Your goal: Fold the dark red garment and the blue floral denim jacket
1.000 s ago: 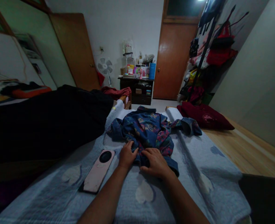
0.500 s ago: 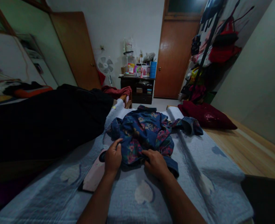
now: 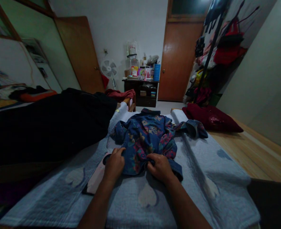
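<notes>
A dark blue floral garment (image 3: 152, 127) with a collar lies rumpled on a light blue bedspread (image 3: 128, 203). One sleeve reaches out to the right, its cuff turned up. My left hand (image 3: 115, 161) pinches the garment's lower left edge, fingers closed. At the middle of the lower edge, my right hand (image 3: 160, 166) grips the cloth between thumb and fingers. A pink flat object with a dark round spot (image 3: 96, 181) lies partly under my left hand and forearm.
Black cloth (image 3: 52, 127) is heaped along the left. A dark red cushion (image 3: 213, 117) lies at the back right beside the bedspread. Farther off stand a fan (image 3: 109, 68), a dark cabinet (image 3: 140, 92) and a door (image 3: 176, 60).
My left hand has moved slightly down and closed on the garment's edge, and the cloth between my hands is flatter. My right hand stays almost in place. The view has shifted slightly.
</notes>
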{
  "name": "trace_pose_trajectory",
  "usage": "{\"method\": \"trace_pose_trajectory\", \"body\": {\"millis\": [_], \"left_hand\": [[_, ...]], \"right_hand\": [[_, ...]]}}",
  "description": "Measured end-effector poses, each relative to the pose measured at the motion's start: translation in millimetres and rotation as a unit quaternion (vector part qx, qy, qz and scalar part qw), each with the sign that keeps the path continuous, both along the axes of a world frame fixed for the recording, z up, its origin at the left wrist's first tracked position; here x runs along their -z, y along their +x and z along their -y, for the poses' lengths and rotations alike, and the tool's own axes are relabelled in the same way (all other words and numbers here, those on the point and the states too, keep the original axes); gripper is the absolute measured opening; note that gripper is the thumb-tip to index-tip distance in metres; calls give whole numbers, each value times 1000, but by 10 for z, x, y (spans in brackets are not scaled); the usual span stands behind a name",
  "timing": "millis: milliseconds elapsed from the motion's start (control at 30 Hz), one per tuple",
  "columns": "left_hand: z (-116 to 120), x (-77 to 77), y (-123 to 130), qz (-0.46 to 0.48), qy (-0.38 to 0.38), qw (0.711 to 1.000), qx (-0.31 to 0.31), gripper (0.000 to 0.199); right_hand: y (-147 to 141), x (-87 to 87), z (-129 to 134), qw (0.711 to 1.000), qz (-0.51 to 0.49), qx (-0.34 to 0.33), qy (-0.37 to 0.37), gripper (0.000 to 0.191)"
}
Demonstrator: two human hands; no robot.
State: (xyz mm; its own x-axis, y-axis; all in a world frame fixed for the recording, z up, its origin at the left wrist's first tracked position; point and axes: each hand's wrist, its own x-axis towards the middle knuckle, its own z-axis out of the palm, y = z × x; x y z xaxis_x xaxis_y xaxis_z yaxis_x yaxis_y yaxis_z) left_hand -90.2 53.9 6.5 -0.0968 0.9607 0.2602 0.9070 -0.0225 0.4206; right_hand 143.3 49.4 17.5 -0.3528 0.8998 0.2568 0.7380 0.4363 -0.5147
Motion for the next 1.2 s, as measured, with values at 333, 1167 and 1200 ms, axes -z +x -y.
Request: {"method": "trace_pose_trajectory", "body": {"millis": [333,1167,1200], "left_hand": [[99,-98,-125,-50,-60,996,37,55],[-1147,-276,387,-176,-144,973,47,64],[-1199,-237,374,-167,-165,971,39,67]], "right_hand": [[22,-255,65,996,66,-19,-61,33],[506,150,-299,974,164,105,-115,62],[519,159,-304,975,156,105,-116,62]]}}
